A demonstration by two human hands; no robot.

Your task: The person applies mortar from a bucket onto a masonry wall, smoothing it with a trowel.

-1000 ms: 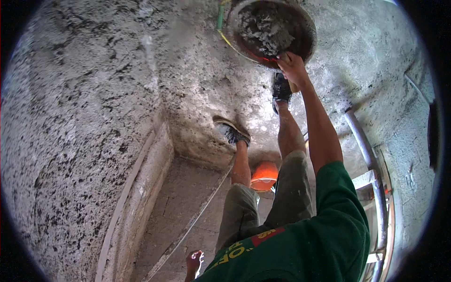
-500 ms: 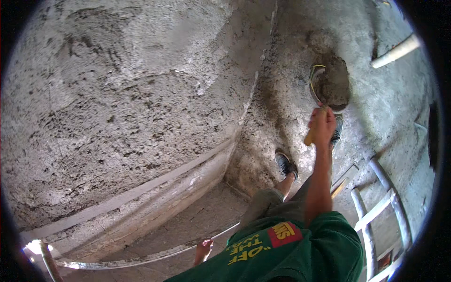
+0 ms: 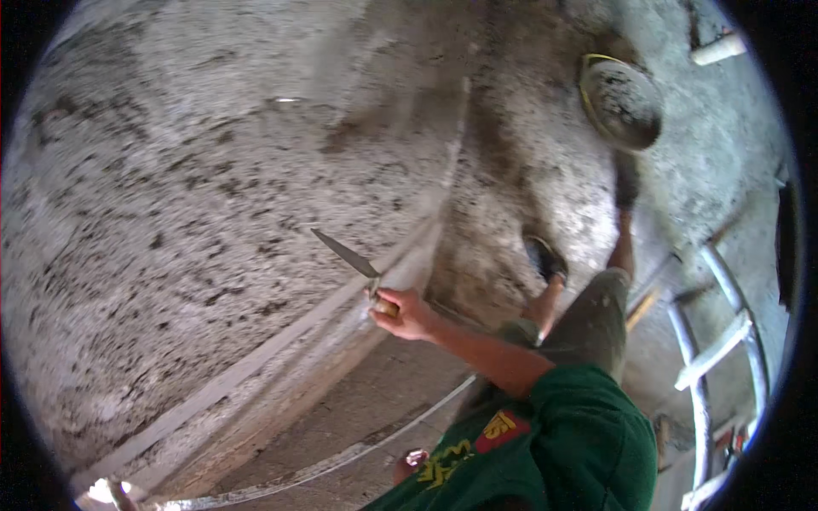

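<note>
My right hand (image 3: 402, 315) is closed on the wooden handle of a pointed trowel (image 3: 342, 250), held out to the left in front of the rough, speckled plaster wall (image 3: 196, 196). My left hand (image 3: 411, 464) shows only partly at the lower edge beside my green shirt, too small and blurred to tell its state. A round mortar pan (image 3: 619, 100) with a yellow edge lies on the floor beyond my right foot (image 3: 626, 183).
My left foot (image 3: 543, 258) stands near the wall's base ledge (image 3: 281, 379). A long pale bar (image 3: 341, 453) crosses at the bottom. A wooden ladder-like frame (image 3: 714, 349) is at the right, and a white pipe (image 3: 718, 48) at the upper right.
My right hand has left the pan and swung left to the wall with the trowel. The view has turned, so the wall now fills more of the left side.
</note>
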